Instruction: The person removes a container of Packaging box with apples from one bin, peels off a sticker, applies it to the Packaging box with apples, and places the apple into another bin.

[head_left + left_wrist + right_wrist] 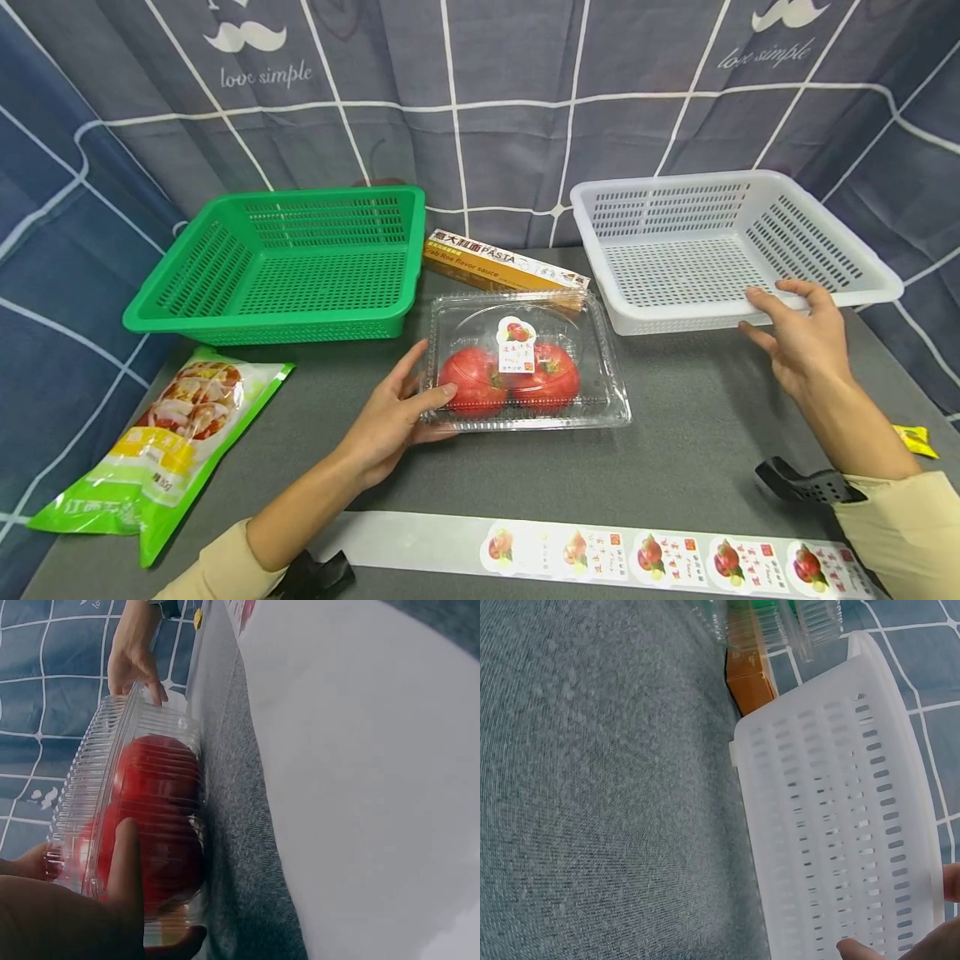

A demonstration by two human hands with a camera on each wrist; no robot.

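My left hand (397, 408) grips the left side of a clear plastic clamshell box (600, 392), thumb over the front corner and fingers around the side. Inside sit two red tomatoes (471, 383), and a white tomato sticker (517, 354) is on the lid. In the left wrist view the box (127, 727) stands close over the grey table, its lid closed. My right hand (813, 342) pinches the front rim of a white plastic basket (660, 317), fingers over the rim and thumb against the outer front wall. No items show inside this basket.
Behind the box lies a pasta box (495, 262), between the white basket and a green basket (285, 329). At left is a green-and-white food bag (172, 433). A strip of tomato stickers (420, 542) runs along the front. A yellow packet (917, 442) lies far right.
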